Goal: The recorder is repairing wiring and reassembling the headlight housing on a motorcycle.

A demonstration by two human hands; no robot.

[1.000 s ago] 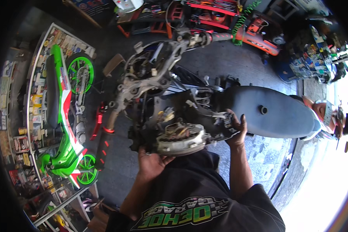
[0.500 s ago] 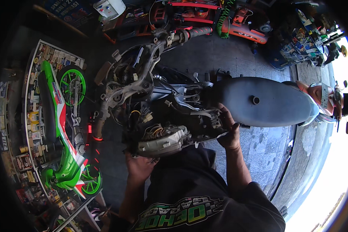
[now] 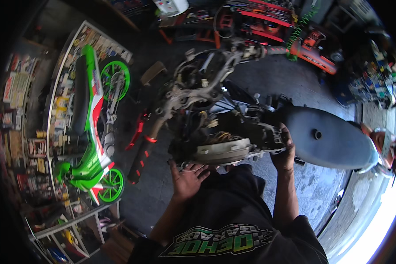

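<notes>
A dark plastic motorcycle cover (image 3: 264, 140) is held level in front of my body, with a pale housing (image 3: 222, 151) along its near side and loose wires above it. My right hand (image 3: 284, 152) grips the cover's right end, thumb over the top. My left hand (image 3: 188, 179) is at the housing's lower left edge, fingers spread and palm up; whether it bears any weight I cannot tell. Just beyond, the stripped handlebar (image 3: 174, 103) of a motorcycle shows bare metal and cables. The motorcycle's grey seat (image 3: 332, 137) stretches away to the right.
A red brake lever (image 3: 138, 131) and a black grip (image 3: 141, 165) stick out at left. Farther left, a green, white and red motorcycle (image 3: 92, 127) stands by a glass display case (image 3: 59, 94). Red tool shelves (image 3: 264, 22) and an orange compressor (image 3: 317, 57) line the back.
The view has swung, so the whole scene sits farther right. My left hand has come out from under the housing and its fingers now spread; my right hand keeps its grip.
</notes>
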